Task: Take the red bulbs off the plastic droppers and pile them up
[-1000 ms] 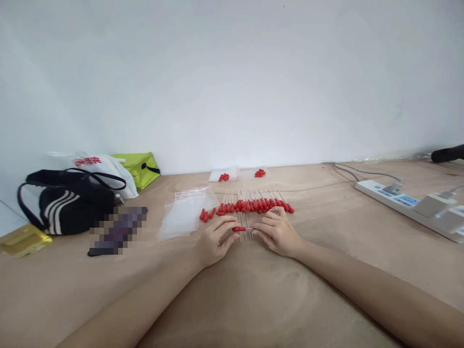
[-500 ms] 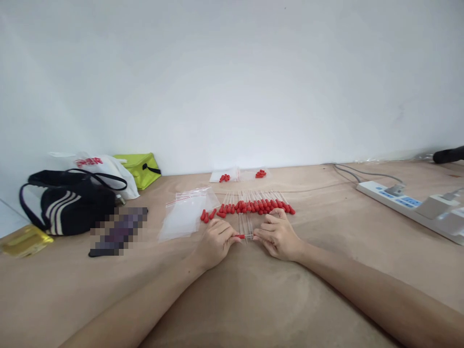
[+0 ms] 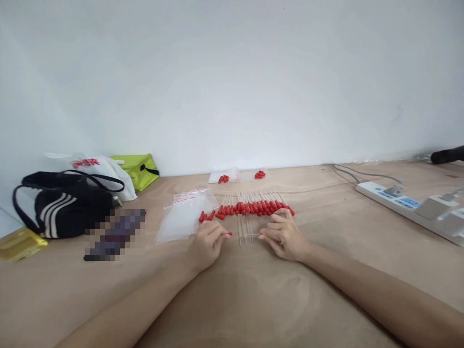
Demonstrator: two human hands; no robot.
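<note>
My left hand [image 3: 207, 242] is closed in a pinch on a red rubber bulb [image 3: 229, 234], whose end pokes out past the fingertips. Facing it, my right hand [image 3: 284, 238] grips a thin clear tube [image 3: 254, 235] that points left, apart from the bulb. Between the hands several loose clear tubes [image 3: 243, 229] lie side by side on the table. Just beyond is a row of tubes with red bulbs on their near ends [image 3: 253, 208]. A few loose red bulbs [image 3: 207, 216] rest beside my left hand, by the clear zip bags [image 3: 181, 220].
Farther back, two small bags bear red bulbs [image 3: 224, 179] [image 3: 260, 174]. At left are a black bag [image 3: 72, 208], a white plastic bag [image 3: 121, 181], a lime-green bag [image 3: 145, 171], a yellow item [image 3: 21, 245] and a blurred dark item [image 3: 118, 234]. A power strip [image 3: 391, 199] with plugs lies right.
My hands have moved apart: the left one went left with the red bulb, the right one slightly right with the tube. The bulb and tube were close together before; now a gap separates them.
</note>
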